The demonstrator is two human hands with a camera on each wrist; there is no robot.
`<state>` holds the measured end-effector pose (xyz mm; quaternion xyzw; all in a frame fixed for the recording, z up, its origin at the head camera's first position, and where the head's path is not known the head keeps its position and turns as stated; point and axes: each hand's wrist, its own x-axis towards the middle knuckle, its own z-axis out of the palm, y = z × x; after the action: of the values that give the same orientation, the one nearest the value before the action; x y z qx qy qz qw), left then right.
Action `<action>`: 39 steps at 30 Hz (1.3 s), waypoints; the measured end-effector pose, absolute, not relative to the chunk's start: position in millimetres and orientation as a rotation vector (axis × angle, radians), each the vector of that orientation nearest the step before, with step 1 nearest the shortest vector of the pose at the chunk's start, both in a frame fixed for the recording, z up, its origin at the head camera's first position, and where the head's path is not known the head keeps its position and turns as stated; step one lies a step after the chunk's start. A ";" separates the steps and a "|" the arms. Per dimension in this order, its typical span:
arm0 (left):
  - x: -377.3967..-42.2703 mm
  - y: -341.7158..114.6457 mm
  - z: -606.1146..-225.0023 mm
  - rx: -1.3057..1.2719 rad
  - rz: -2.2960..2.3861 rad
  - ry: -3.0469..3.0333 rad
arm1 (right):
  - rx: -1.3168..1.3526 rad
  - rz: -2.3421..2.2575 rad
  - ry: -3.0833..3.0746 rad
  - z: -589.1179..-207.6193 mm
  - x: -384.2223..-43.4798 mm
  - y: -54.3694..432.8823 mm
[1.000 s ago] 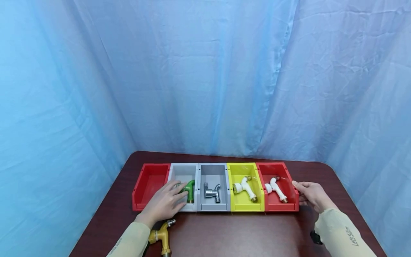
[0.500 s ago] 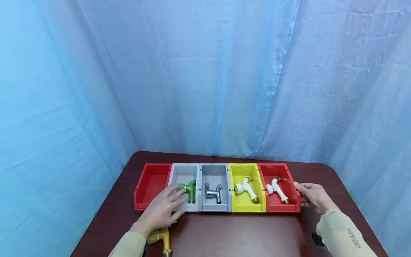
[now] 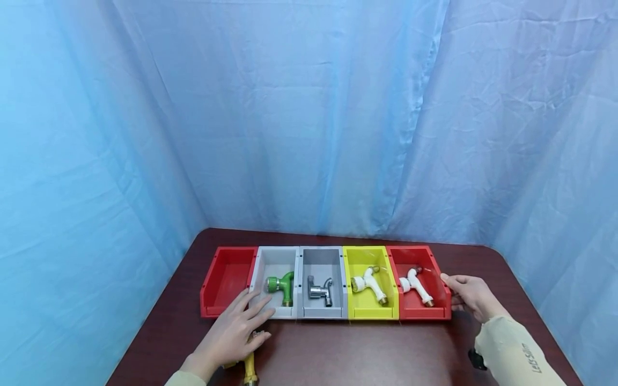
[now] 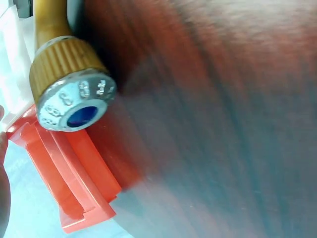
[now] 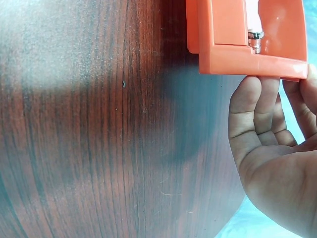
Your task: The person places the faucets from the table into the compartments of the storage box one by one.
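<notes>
My left hand (image 3: 233,328) hovers with spread fingers over a gold-coloured tap (image 3: 250,369) on the table, partly covering it, its fingertips by the front of the light grey bin (image 3: 276,257). In the left wrist view the tap's ribbed handle (image 4: 67,62) with a silver, blue-centred cap shows close up. A green tap (image 3: 286,287) lies in the light grey bin. My right hand (image 3: 470,295) grips the outer side of the right-hand red bin (image 3: 410,253), thumb at the rim and fingers against the wall. A white tap (image 3: 418,288) lies inside it.
The bins stand side by side in one row. A chrome tap (image 3: 320,291) lies in the darker grey bin (image 3: 321,257), and another white tap (image 3: 370,285) in the yellow bin (image 3: 364,254). The left red bin (image 3: 230,271) ends the row. Blue curtains (image 3: 309,118) surround the table (image 3: 357,354).
My left hand has drawn back toward me from above the green tap, uncovering it and now covering more of the gold-coloured tap. My right hand stays on the red bin.
</notes>
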<state>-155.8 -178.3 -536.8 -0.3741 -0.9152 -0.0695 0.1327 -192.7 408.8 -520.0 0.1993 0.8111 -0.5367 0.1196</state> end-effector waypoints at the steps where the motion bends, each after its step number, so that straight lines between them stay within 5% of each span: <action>1: -153.7 -179.4 -536.7 -1.083 -0.202 -2.662 | 0.588 -1.571 2.365 -519.7 -193.1 408.9; 39: -92.4 -207.7 -559.7 -0.955 -0.251 -3.118 | 0.549 -1.567 2.362 -515.7 -192.4 406.5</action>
<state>-92.4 -207.7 -559.7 -0.2914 -0.9514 -0.0765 -0.0645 -192.4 406.5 -515.7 0.1887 0.8115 -0.5383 0.1266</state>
